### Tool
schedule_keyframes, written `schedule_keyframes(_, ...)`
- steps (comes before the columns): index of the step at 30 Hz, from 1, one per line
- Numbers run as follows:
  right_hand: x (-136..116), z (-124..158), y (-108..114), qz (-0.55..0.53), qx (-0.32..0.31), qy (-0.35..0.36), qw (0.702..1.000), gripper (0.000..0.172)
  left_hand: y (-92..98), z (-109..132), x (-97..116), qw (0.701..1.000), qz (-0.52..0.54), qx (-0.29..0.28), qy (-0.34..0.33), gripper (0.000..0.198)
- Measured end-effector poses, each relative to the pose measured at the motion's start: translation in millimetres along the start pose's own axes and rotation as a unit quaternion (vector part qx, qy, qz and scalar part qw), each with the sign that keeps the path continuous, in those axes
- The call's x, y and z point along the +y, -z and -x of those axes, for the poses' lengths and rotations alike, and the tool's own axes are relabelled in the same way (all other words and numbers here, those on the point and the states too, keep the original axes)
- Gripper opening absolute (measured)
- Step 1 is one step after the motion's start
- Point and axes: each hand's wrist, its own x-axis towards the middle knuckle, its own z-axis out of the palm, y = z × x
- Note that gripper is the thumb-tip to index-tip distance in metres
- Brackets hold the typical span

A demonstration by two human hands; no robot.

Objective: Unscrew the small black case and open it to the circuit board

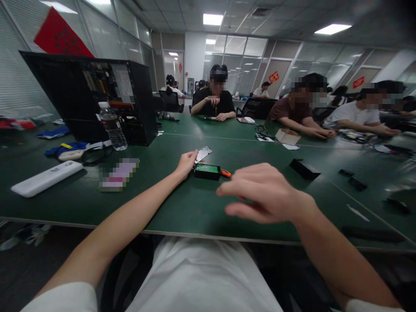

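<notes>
So the thing on the table is a small black rectangular box [207, 174], open at the top, and lying inside it is a bright green circuit board [208, 168]. The box's long black side faces the person and looks plain and matte; the board has some paler marks, but they're too small to make out. It's sitting on the dark green tabletop [191, 206], out past the front edge, roughly in the middle between the two arms.

The left hand [186, 165] is right at the box's left end, fingers pinched on the lower end of a flat silver metal plate [204, 153]. That plate is pale grey and a bit shiny, roughly rectangular with a few dark spots near the edges, and it's tilted up above the back of the box. Can't tell if the two are touching, or if those fingers are on the box too.

The right hand [266, 190] is up nearer the camera and kinda blurry, thumb and index finger spread apart, nothing visible between them. Just beyond it there's an orange handle with a dark patch [225, 173] poking out at the box's right end. Further right, a bent black sheet piece [304, 169] rests on the tabletop.
</notes>
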Motion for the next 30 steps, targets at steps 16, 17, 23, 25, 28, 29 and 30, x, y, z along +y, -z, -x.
schedule_keyframes(16, 110, 13, -108, 0.063, -0.063, -0.148, 0.985, 0.046, -2.4, -3, -4, 1.0, 0.011, 0.01, 0.025, 0.026)
schedule_keyframes(17, 102, 13, -103, 0.068, -0.07, -0.144, 0.985, 0.046, -3.1, -2, -3, 0.999, 0.013, 0.007, 0.03, 0.025)
schedule_keyframes(23, 66, 44, -56, 0.127, -0.041, -0.14, 0.981, 0.038, -8.6, 8, 5, 0.999, 0.018, -0.028, 0.043, 0.023)
schedule_keyframes(25, 68, 73, -27, 0.162, -0.008, -0.189, 0.969, 0.034, -11.2, 11, 7, 0.998, 0.02, -0.042, 0.045, 0.021)
schedule_keyframes(28, 82, 136, 29, 0.258, 0.037, -0.289, 0.921, 0.039, -16.5, 16, 8, 0.997, 0.019, -0.057, 0.05, 0.019)
schedule_keyframes(29, 87, 159, 48, 0.295, 0.048, -0.316, 0.9, 0.043, -18.6, 18, 9, 0.997, 0.019, -0.061, 0.051, 0.018)
schedule_keyframes(30, 92, 183, 66, 0.332, 0.058, -0.347, 0.875, 0.045, -20.9, 19, 9, 0.996, 0.019, -0.067, 0.052, 0.018)
